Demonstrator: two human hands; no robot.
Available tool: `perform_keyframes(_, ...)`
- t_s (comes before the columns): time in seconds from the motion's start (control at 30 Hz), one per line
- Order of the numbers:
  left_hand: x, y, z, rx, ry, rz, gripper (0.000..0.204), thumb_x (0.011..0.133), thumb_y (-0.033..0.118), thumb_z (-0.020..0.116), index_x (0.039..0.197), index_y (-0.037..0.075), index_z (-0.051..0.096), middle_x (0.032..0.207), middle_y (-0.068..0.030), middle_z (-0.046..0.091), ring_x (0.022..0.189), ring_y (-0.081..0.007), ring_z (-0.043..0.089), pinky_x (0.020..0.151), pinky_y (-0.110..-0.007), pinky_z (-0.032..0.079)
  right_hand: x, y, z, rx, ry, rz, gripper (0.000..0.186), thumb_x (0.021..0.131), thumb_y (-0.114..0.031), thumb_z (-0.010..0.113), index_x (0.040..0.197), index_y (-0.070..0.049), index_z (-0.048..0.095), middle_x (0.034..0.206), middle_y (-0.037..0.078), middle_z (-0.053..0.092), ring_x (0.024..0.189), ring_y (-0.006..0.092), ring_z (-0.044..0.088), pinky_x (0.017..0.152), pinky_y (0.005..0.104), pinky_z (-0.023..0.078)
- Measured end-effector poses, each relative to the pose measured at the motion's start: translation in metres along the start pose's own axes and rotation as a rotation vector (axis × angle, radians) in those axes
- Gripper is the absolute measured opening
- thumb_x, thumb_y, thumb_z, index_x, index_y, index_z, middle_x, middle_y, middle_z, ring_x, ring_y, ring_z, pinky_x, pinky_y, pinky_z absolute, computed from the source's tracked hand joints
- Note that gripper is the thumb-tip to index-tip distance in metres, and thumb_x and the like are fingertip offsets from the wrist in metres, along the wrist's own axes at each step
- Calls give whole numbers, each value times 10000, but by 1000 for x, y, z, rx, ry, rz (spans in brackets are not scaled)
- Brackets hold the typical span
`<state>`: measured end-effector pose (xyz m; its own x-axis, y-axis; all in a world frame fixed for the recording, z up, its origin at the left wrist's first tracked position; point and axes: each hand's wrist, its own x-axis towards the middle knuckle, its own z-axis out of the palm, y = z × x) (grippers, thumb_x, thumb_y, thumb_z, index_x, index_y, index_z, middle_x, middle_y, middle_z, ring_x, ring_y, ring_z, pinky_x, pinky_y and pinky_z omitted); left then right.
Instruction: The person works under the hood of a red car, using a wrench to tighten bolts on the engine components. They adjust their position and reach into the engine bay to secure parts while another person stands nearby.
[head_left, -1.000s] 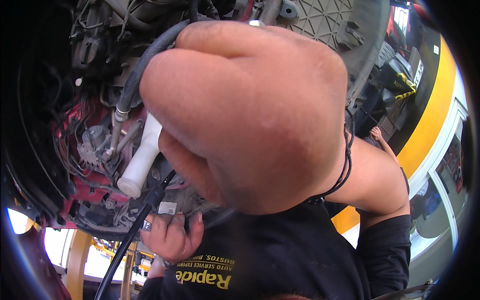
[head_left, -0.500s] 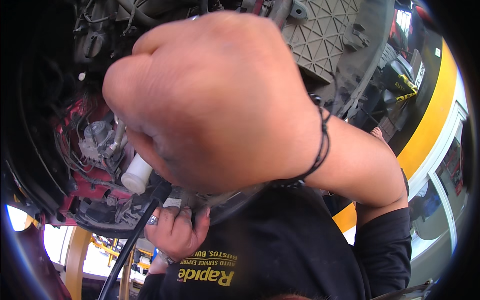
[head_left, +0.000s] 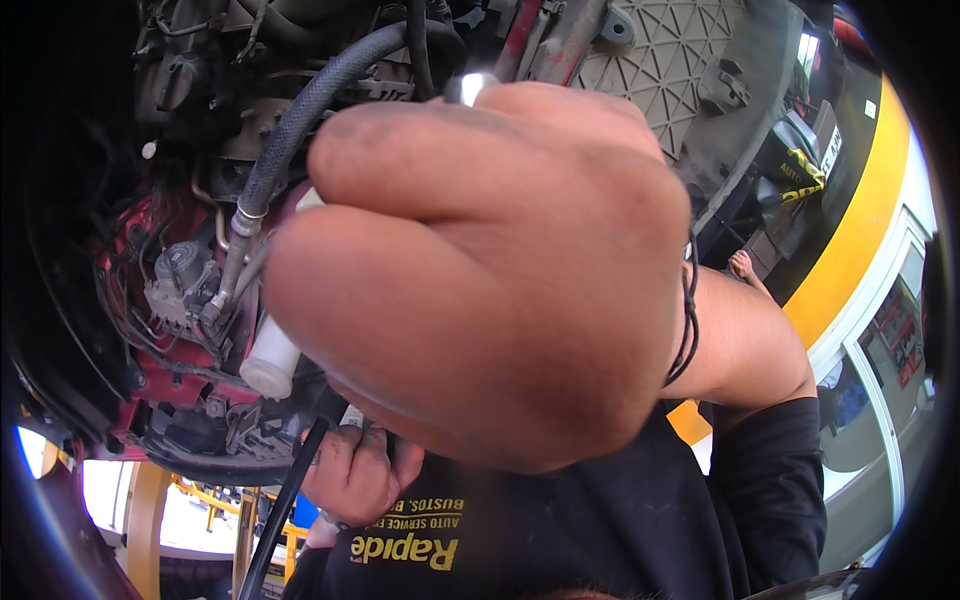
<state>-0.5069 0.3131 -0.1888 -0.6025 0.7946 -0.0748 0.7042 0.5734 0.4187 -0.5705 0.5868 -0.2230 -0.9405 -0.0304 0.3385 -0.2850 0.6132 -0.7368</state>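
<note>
My right hand fills the middle of the view as a closed fist, with a black cord around its wrist. It grips a white cylindrical tool handle, whose butt sticks out at the lower left; a shiny metal tip shows above the knuckles. Below it my left hand is closed around a thin black rod that runs down to the lower left. Both hands are right in front of a red engine bay, where a thick black hose ends in a metal fitting.
Grey ribbed plastic panel at the upper right. A small grey component with wiring sits left of the hose. A yellow and black wall band and a glass door lie to the right. Yellow posts stand at the lower left.
My right fist with the white handle has swung left and back, coming closer to the camera and covering more of the handle. My left hand has stayed on the black rod.
</note>
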Motion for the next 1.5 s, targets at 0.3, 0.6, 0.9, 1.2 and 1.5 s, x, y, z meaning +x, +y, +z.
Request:
perform_keyframes(0.3, 12, 4, -5, -9, -31, 5, 257, 783, 153, 856, 775, 10, 642, 734, -125, 610, 616, -299, 593, 538, -380, 440, 7, 26, 28, 20, 72, 3, 94, 668, -188, 689, 641, -101, 710, 646, 110, 684, 595, 299, 700, 506, 405, 532)
perform_keyframes(0.6, 3, -1, 2, -12, 28, 34, 270, 752, 192, 861, 768, 7, 665, 719, -114, 607, 581, -275, 574, 543, -357, 451, 4, 21, 21, 39, -6, 52, 111, 651, -225, 694, 647, -115, 713, 637, 83, 676, 591, 284, 699, 494, 396, 517)
perform_keyframes(0.9, 5, -4, -1, -27, -8, 75, 237, 765, 140, 856, 797, 6, 664, 775, -138, 638, 639, -289, 609, 533, -366, 467, 0, 5, 20, 148, -36, -53, 122, 650, -247, 711, 679, -128, 719, 664, 72, 688, 626, 284, 711, 509, 394, 527)
perform_keyframes(1.2, 11, 2, -3, -15, 0, 54, 265, 782, 148, 863, 790, 0, 643, 723, -121, 597, 608, -287, 574, 533, -383, 400, -6, 4, 25, 142, 253, -36, 100, 658, -218, 700, 657, -119, 683, 627, 69, 644, 606, 298, 684, 482, 424, 500)
perform_keyframes(1.5, 9, -1, -3, 23, 15, 80, 369, 699, 236, 941, 766, 13, 656, 704, -104, 592, 575, -265, 575, 543, -359, 461, -20, -4, 4, -89, 325, 81, 104, 621, -213, 726, 665, -124, 694, 643, 76, 651, 581, 297, 677, 477, 407, 506)
